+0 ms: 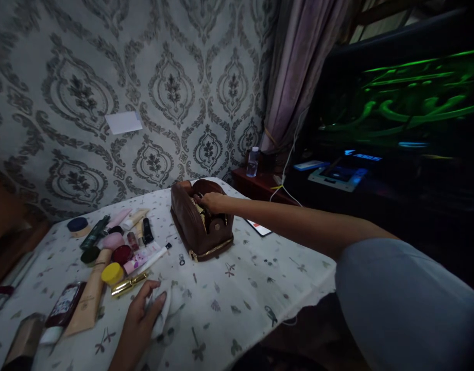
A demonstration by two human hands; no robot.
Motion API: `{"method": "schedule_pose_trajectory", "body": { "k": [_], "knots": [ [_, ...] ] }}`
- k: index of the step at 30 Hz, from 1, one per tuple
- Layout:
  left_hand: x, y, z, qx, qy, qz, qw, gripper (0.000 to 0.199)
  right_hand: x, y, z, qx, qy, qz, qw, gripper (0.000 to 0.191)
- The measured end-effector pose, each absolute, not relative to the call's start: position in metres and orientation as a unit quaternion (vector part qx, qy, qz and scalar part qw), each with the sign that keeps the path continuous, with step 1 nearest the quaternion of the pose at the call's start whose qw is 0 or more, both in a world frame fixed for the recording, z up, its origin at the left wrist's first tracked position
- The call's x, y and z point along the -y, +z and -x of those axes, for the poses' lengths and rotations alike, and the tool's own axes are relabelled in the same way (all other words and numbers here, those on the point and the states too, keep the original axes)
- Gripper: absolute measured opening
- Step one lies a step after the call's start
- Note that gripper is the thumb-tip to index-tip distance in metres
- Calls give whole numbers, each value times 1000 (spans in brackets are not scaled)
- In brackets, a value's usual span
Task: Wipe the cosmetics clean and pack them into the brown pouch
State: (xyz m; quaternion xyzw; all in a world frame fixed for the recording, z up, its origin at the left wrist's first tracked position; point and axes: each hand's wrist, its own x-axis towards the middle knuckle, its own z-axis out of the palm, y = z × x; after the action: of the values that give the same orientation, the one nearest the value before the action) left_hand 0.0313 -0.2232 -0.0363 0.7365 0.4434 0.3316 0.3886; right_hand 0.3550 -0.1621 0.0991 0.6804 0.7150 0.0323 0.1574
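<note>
A brown leather bag (204,226) stands unzipped on the patterned tablecloth. My right hand (214,202) reaches into its opening; the fingertips are at gold and dark items inside, and what they hold, if anything, is hidden. Lower down, my left hand (144,312) is wrapped round a white cloth or tissue (162,312) resting on the table. Just beyond this hand lies a gold tube (129,285), beside a yellow-lidded jar (112,273). Nearby are a large beige tube (90,296), a dark red jar (121,254) and a pink and white tube (142,259).
More cosmetics, including a blue-lidded jar (78,226) and a dark bottle (65,309), spread over the table's left side. A phone or tablet (259,228) lies right of the bag. Behind stand a clear bottle (253,163), white cables (285,175) and a computer case (399,98) with green light.
</note>
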Motion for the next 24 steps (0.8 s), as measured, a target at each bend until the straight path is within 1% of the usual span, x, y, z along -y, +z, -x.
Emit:
{"method": "schedule_pose_trajectory", "body": {
  "k": [7,13,18,24],
  "knots": [
    [218,-37,-29,-436,292,-752,400,39,157,88,-356,-713,38,-685,144,62],
    [223,-32,-32,-426,300,-754,401,38,163,90,-345,-700,46,-698,143,51],
    [225,-29,-33,-432,324,-744,394,38,176,107,-338,-718,59,-678,146,51],
    [225,-32,-33,-440,335,-727,408,39,223,135,-338,-758,79,-635,124,32]
  ]
}}
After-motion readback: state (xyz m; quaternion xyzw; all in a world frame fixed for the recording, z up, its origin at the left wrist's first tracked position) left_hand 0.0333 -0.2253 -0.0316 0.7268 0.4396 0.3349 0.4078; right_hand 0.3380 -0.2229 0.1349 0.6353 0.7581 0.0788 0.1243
